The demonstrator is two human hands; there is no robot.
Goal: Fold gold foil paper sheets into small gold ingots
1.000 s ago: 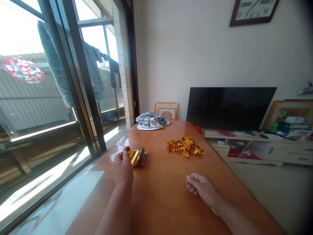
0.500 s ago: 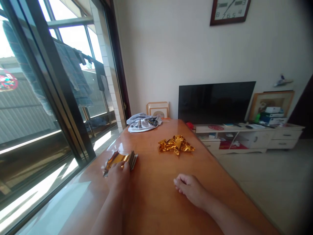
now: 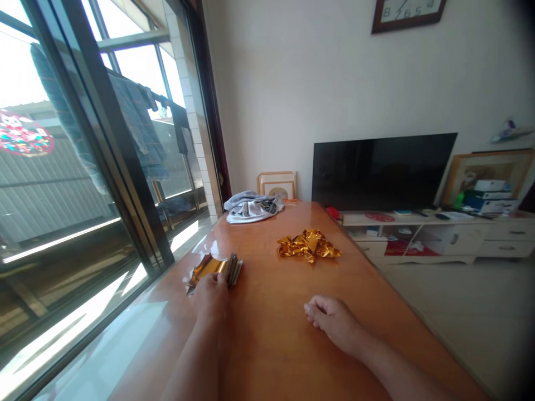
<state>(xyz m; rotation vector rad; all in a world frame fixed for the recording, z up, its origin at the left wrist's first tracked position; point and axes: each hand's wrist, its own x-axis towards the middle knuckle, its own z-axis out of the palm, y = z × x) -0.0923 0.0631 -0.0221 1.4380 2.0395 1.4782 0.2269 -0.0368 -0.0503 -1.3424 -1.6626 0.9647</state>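
Note:
My left hand (image 3: pixel 210 292) rests on a stack of gold foil paper (image 3: pixel 213 268) at the table's left side. Its thumb and fingers are closed on the near edge of the top sheets, though the fingertips are partly hidden. The sheets curl upward, and their layered ends show at the right. My right hand (image 3: pixel 330 317) lies on the brown table (image 3: pixel 267 334), curled into a loose fist with nothing visible in it. Beyond it sits a crumpled heap of folded gold foil pieces (image 3: pixel 310 245), apart from both hands.
A grey cloth bundle (image 3: pixel 251 209) lies at the table's far end, before small picture frames (image 3: pixel 278 182). A glass sliding door (image 3: pixel 96 167) runs along the left. A television (image 3: pixel 382 172) and a white cabinet (image 3: pixel 472 236) stand beyond the table's right edge.
The whole view has shifted, so the scene sits further right in the picture. Both hands keep nearly the same pose and place on the table; the foil heap stays put.

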